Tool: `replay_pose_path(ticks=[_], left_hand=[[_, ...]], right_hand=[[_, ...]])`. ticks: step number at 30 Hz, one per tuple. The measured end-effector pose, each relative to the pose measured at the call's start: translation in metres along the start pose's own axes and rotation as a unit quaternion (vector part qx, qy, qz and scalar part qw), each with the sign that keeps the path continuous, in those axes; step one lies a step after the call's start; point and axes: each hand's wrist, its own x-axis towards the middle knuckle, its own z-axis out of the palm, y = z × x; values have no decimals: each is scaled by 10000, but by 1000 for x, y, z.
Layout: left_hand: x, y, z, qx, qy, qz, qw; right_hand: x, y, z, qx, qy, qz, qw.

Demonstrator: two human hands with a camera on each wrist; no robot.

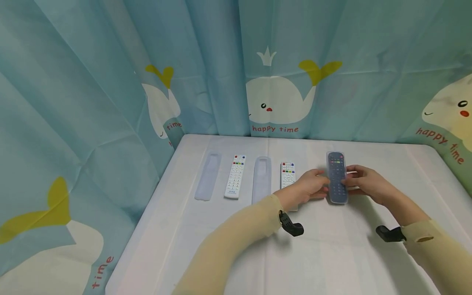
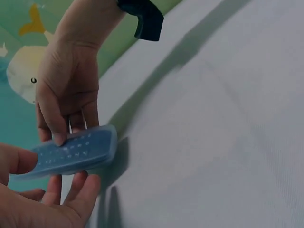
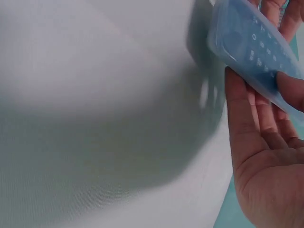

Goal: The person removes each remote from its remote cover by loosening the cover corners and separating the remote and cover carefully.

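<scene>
A dark remote control in a clear translucent sleeve is held between both hands, buttons facing up, raised off the table. My left hand grips its left edge, thumb on the face and fingers at the underside. On the opposite edge my right hand pinches it, its thumb on the buttons. In the left wrist view the sleeved remote lies tilted between the two hands. The right wrist view shows the sleeve's rounded end beyond the right fingers.
Left of the hands, a translucent sleeve, a white remote, another sleeve and another white remote lie in a row on the white-covered table. My left forearm partly covers the last two. A whale-print curtain hangs behind.
</scene>
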Motion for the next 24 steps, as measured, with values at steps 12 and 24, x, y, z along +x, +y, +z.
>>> replay_pose_path(ticks=[12,24], left_hand=[[-1,7,-9,531,617,506,9954],[0,11,-13,783,731,1270,9861]], right_hand=[[3,-8,20,286,332,-640,9970],[-1,-15,22,448,647,-1228,9893]])
